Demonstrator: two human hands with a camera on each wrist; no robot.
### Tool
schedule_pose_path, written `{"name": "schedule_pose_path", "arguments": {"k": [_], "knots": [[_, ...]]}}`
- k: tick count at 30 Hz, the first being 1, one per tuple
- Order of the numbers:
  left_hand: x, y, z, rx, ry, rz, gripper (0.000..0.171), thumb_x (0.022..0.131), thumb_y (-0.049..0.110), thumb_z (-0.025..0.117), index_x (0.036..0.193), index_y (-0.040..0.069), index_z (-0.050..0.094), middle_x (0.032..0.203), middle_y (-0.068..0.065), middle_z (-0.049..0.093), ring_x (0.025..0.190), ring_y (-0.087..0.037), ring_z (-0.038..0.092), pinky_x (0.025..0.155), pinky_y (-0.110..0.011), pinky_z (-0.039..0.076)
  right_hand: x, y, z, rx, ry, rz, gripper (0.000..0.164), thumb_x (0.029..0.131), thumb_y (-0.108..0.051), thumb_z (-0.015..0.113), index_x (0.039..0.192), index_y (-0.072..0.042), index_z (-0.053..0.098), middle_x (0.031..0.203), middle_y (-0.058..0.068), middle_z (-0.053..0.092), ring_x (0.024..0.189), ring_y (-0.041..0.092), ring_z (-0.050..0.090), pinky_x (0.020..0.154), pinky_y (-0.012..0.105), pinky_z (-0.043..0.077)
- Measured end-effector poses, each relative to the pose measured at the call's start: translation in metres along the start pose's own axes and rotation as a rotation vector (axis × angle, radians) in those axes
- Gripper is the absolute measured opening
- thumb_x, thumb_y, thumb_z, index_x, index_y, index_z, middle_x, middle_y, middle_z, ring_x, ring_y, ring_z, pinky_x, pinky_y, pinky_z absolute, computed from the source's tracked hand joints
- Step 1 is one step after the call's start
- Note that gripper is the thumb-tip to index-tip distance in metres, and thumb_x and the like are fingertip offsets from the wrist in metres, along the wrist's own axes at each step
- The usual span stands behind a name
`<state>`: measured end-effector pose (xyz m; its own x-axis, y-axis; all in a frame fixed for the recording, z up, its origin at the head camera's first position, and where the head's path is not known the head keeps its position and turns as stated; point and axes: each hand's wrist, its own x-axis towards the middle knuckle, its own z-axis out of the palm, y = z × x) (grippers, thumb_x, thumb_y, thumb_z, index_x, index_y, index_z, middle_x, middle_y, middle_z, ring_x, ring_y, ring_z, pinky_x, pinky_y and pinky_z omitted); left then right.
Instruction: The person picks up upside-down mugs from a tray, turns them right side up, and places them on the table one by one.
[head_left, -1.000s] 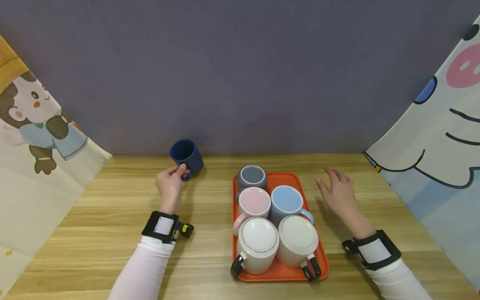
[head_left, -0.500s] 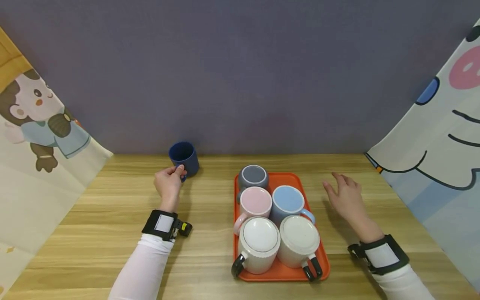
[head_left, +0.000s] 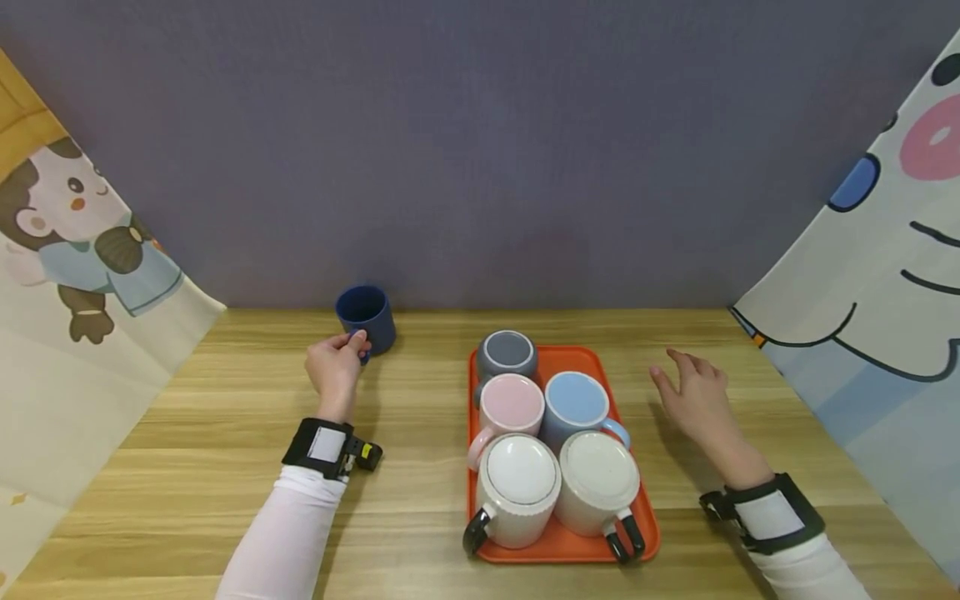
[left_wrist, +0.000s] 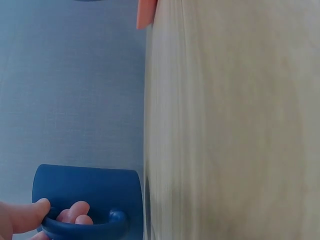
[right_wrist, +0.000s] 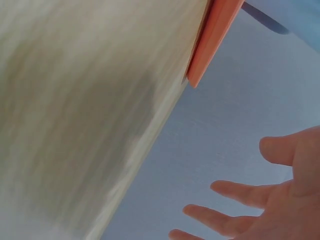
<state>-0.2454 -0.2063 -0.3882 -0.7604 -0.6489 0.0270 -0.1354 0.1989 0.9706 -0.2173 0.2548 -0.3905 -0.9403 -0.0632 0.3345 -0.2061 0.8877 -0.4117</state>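
Note:
At the back left of the table, a dark blue mug (head_left: 369, 319) stands upright with its mouth up. My left hand (head_left: 335, 371) pinches its handle (left_wrist: 82, 231) between thumb and fingers; fingertips show through the handle loop in the left wrist view. The mug's base is at the tabletop, touching or very nearly so. Right of the tray, my right hand (head_left: 697, 400) hovers over the table, holding nothing. Its fingers are spread and relaxed in the right wrist view.
An orange tray (head_left: 566, 358) bears upside-down mugs: a grey one (head_left: 507, 354), a pink one (head_left: 511, 402), a light blue one (head_left: 576, 400) and white ones (head_left: 519, 475) with black handles. A grey partition (head_left: 480, 167) rises behind the wooden table (head_left: 420, 417).
The blue mug and my left hand have shifted slightly left and nearer to me. My right hand has drifted right, away from the tray.

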Motion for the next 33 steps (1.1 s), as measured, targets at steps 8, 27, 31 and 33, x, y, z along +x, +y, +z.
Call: {"name": "schedule_pose_path", "arguments": {"k": [8, 27, 31, 33], "knots": [[0.000, 0.000, -0.001, 0.027, -0.022, -0.019, 0.027, 0.088, 0.023, 0.067, 0.102, 0.000, 0.072, 0.087, -0.012, 0.074, 0.081, -0.024, 0.070, 0.052, -0.014, 0.047, -0.001, 0.004, -0.004, -0.031, -0.013, 0.013, 0.053, 0.099, -0.026, 0.046, 0.129, 0.018, 0.041, 0.125, 0.045, 0.041, 0.116, 0.059, 0.036, 0.096, 0.067, 0.020], [0.000, 0.000, 0.002, 0.074, -0.034, -0.012, 0.029, 0.087, 0.027, 0.069, 0.099, 0.002, 0.074, 0.089, -0.014, 0.074, 0.081, -0.023, 0.071, 0.052, -0.014, 0.046, -0.002, 0.014, -0.008, -0.051, -0.036, 0.049, 0.055, 0.099, -0.028, 0.045, 0.130, 0.018, 0.040, 0.126, 0.045, 0.040, 0.116, 0.059, 0.035, 0.097, 0.068, 0.019], [0.001, 0.000, 0.003, 0.085, -0.034, 0.000, 0.029, 0.085, 0.027, 0.071, 0.098, 0.002, 0.074, 0.089, -0.014, 0.074, 0.077, -0.020, 0.071, 0.051, -0.015, 0.046, -0.003, 0.014, -0.008, -0.048, -0.035, 0.050, 0.054, 0.099, -0.027, 0.045, 0.130, 0.018, 0.040, 0.126, 0.045, 0.040, 0.116, 0.059, 0.035, 0.097, 0.067, 0.018], [0.001, -0.001, 0.004, 0.094, -0.035, 0.014, 0.029, 0.085, 0.028, 0.071, 0.098, 0.002, 0.074, 0.089, -0.014, 0.074, 0.077, -0.020, 0.071, 0.051, -0.015, 0.045, -0.003, 0.014, -0.009, -0.044, -0.041, 0.054, 0.055, 0.100, -0.028, 0.045, 0.130, 0.018, 0.040, 0.126, 0.045, 0.039, 0.117, 0.059, 0.034, 0.097, 0.067, 0.018]]}}
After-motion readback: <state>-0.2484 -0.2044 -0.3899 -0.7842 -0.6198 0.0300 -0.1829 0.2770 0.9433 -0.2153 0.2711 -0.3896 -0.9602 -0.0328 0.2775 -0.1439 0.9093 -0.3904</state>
